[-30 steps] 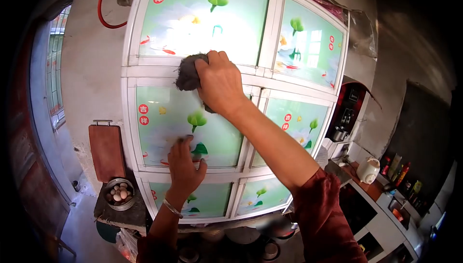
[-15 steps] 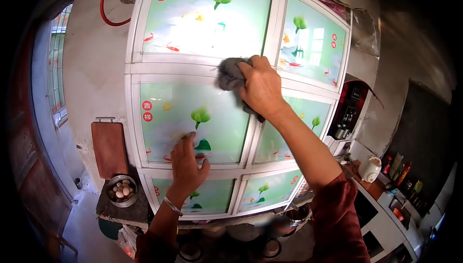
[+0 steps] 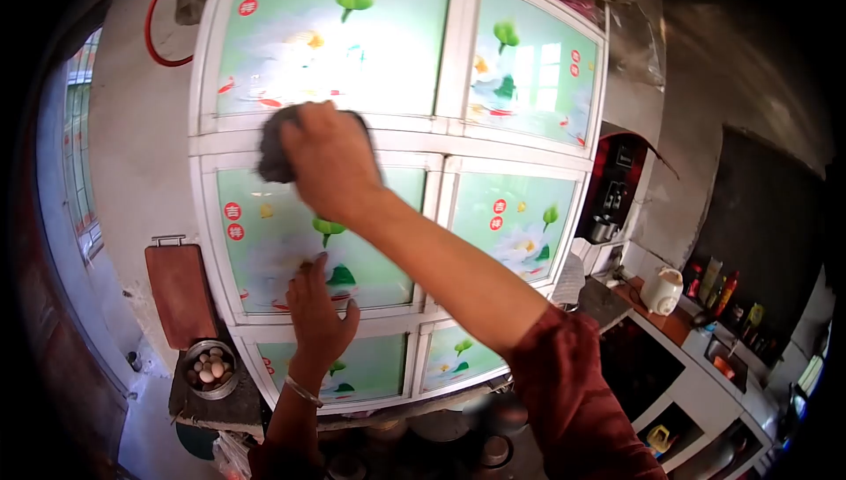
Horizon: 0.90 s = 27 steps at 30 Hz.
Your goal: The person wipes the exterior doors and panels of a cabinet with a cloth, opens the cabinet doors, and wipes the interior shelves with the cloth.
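A white-framed cabinet [image 3: 520,152] with green lotus-printed panels fills the middle of the view. My right hand [image 3: 333,158] grips a dark grey rag [image 3: 278,147], pressed against the horizontal rail between the upper and middle left panels. The rag sticks out on both sides of the fingers. Lower down, my left hand [image 3: 319,314] rests with its fingers stretched on the middle left panel [image 3: 388,251], below the printed green lotus pod. It holds nothing, and a silver bangle circles its wrist.
Left of the cabinet, a brown cutting board [image 3: 180,295] leans on the wall above a metal bowl of eggs [image 3: 231,385]. A red hose [image 3: 152,22] hangs upper left. To the right, a white appliance [image 3: 661,291] and several bottles stand on a counter [image 3: 674,339].
My right hand has slid left along the rail with the rag. The left hand stays on the same panel. The whole view has shifted, moving the cabinet leftward and slightly down.
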{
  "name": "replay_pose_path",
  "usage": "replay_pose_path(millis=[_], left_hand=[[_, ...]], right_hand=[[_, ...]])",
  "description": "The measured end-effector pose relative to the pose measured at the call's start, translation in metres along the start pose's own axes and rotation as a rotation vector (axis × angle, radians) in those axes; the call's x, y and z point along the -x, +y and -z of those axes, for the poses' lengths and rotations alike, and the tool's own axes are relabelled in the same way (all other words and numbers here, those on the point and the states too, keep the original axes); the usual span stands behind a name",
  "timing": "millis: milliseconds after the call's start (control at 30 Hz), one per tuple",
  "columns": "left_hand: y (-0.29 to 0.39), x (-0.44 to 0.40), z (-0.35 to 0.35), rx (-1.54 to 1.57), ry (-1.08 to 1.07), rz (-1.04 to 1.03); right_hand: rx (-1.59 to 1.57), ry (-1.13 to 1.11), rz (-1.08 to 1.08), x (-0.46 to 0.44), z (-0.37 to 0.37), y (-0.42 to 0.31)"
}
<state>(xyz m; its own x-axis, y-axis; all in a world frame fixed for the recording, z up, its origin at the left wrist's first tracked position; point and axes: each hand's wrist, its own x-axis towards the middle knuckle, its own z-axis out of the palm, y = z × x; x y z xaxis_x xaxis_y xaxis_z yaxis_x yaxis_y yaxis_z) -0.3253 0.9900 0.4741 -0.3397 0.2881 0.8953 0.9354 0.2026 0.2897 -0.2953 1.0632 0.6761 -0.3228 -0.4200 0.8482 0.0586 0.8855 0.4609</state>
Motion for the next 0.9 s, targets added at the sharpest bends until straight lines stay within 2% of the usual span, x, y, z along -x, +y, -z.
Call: replay_pose_path(millis=[67,133,233,267,333,367,400,433,600,700,800,900], left_hand=[[-0.001,0.0,-0.002,-0.009,0.022,0.004],[0.002,0.001,0.0,-0.009,0.013,0.016],[0.001,0.001,-0.001,-0.014,0.014,0.0],[0.0,0.001,-0.001,-0.014,0.01,-0.004],[0.002,0.0,-0.001,-0.018,0.01,-0.007],[0.003,-0.001,0.0,-0.024,0.005,-0.01],[0.004,-0.002,0.0,-0.028,0.002,-0.012],[0.003,0.0,0.003,-0.033,-0.037,-0.007],[0.005,-0.003,0.007,-0.05,-0.114,0.034],[0.008,-0.005,0.004,-0.083,-0.085,0.006],[0.011,-0.004,0.002,-0.1,-0.108,0.075],[0.013,-0.003,0.002,-0.112,-0.086,0.055]], right_hand=[[-0.178,0.195,0.148,-0.014,-0.01,-0.003],[-0.194,0.242,0.278,-0.014,-0.011,0.015],[-0.202,-0.003,0.167,0.01,0.03,0.063],[-0.125,-0.12,0.036,0.023,0.052,0.076],[-0.093,-0.146,-0.053,0.053,0.08,0.112],[-0.088,-0.149,-0.03,0.067,0.084,0.122],[-0.079,-0.031,0.03,0.08,0.083,0.131],[-0.07,-0.018,0.017,0.091,0.089,0.144],[0.242,0.113,-0.273,0.15,0.126,0.214],[0.224,0.084,-0.254,0.152,0.116,0.2],[0.092,0.064,-0.197,0.118,0.099,0.16],[0.123,-0.022,-0.146,0.119,0.109,0.168]])
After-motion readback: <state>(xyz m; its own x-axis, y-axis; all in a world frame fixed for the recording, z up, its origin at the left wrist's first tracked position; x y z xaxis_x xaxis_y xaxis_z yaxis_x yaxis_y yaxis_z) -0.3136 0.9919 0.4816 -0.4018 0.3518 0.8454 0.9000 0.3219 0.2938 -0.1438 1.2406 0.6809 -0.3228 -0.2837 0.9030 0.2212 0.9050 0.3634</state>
